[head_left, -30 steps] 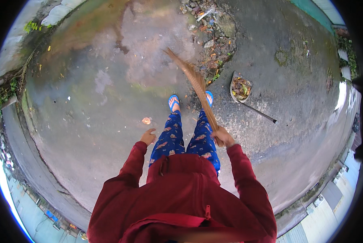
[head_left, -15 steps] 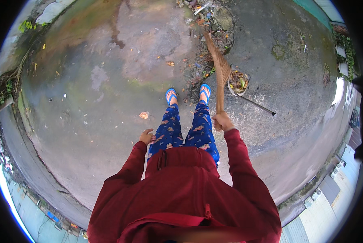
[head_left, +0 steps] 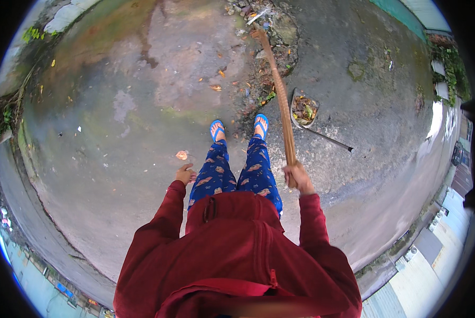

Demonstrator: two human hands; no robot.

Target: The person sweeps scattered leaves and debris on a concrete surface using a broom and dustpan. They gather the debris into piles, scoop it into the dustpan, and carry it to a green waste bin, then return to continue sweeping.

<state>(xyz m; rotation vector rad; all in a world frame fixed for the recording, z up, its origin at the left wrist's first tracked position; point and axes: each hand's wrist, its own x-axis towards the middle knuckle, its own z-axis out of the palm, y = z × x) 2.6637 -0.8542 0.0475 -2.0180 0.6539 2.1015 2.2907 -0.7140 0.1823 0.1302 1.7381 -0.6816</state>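
My right hand (head_left: 299, 177) is wrapped round the near end of a long brown broom (head_left: 281, 93). Its far end lies over a strip of broken ground littered with leaves and rubbish (head_left: 273, 32). Just right of the broom is a dustpan (head_left: 295, 100) with dry and yellow leaves (head_left: 305, 109) in it. The dustpan's long dark handle (head_left: 330, 139) points toward the near right. Beside my left thigh hangs my left hand (head_left: 185, 174), holding nothing, its fingers apart.
I stand in blue flip-flops (head_left: 260, 126) on wet, stained concrete (head_left: 115, 138). A single dry leaf (head_left: 182, 155) lies near my left hand, and more small leaves (head_left: 215, 87) lie ahead. Plants (head_left: 449, 69) grow along the right edge. A low kerb (head_left: 41, 204) curves along the left.
The broom has straightened out and its far end has swung slightly left, farther up the rubble strip. My right hand is a little nearer my body. The dustpan stays in place.
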